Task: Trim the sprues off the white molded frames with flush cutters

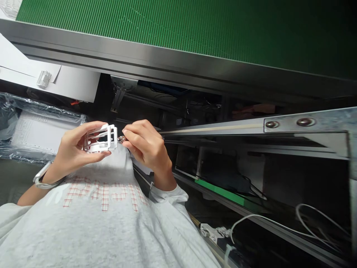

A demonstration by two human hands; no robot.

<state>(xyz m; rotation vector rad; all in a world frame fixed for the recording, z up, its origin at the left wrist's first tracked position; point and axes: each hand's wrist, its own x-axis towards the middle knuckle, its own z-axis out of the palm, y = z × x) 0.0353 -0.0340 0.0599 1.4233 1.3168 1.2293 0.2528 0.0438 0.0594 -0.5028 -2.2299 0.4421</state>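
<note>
My left hand [75, 145] is closed round a white plastic frame [113, 137] with open slots, held in front of my shirt. Thumb and fingers grip it from opposite sides. At the frame's right side, my right hand [145, 145] pinches a small shiny metal piece [122, 139], mostly hidden by the fingertips. The metal piece is right beside the frame's edge; whether they touch I cannot tell.
A green ribbed conveyor belt [167, 22] with a metal side rail [125, 48] runs across the top. At left, a plastic-lined bin [36, 130] holds white parts; a clear part [44, 79] lies on white sheets. A bolted metal bar [306, 121] and a cable [264, 217] are at right.
</note>
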